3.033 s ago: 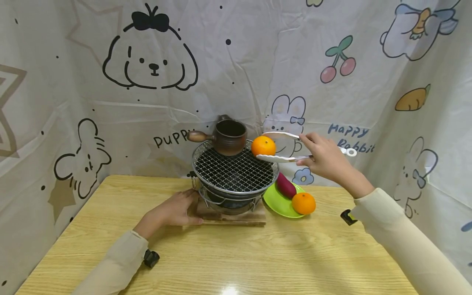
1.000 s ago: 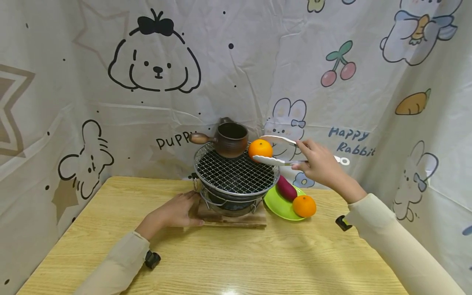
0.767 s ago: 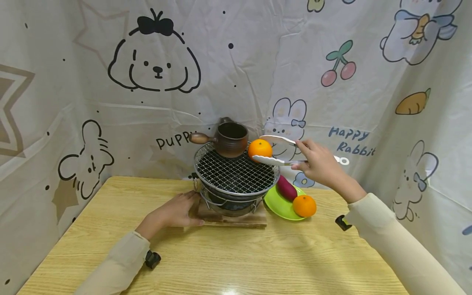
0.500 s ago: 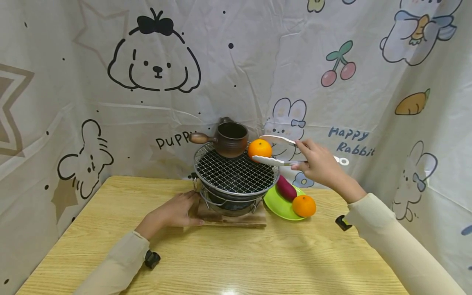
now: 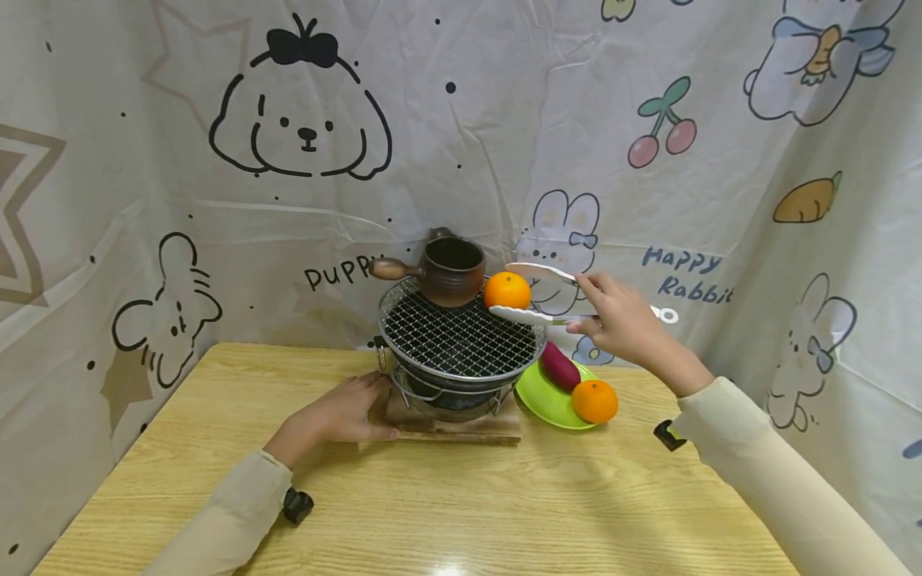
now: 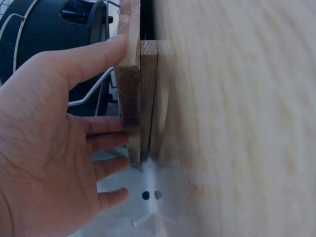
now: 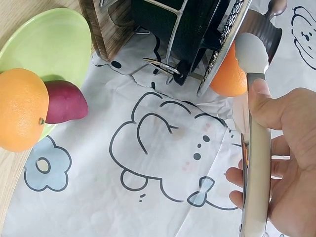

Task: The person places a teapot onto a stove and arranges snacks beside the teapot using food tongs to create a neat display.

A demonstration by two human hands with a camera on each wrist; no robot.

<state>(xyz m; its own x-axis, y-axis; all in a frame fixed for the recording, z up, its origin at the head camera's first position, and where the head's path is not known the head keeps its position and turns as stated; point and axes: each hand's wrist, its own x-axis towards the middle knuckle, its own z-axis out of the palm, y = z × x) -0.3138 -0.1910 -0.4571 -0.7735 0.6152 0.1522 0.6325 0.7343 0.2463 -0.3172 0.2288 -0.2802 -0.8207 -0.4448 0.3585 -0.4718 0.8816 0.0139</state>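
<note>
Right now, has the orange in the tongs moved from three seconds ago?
Yes, slightly left: in the head view, the held orange is nearer the pot.

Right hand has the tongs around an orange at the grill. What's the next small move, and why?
I'd probably have the right hand loosen the tongs slightly: the orange between their tips appears to sit on the grill mesh, beside the brown pot, so a gentle release might let it settle without rolling.

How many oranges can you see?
2. One orange is between the arms of the white tongs, at the right side of the grill. The other orange is on the green plate. More could hide inside the dark pot, where I can't see.
</note>
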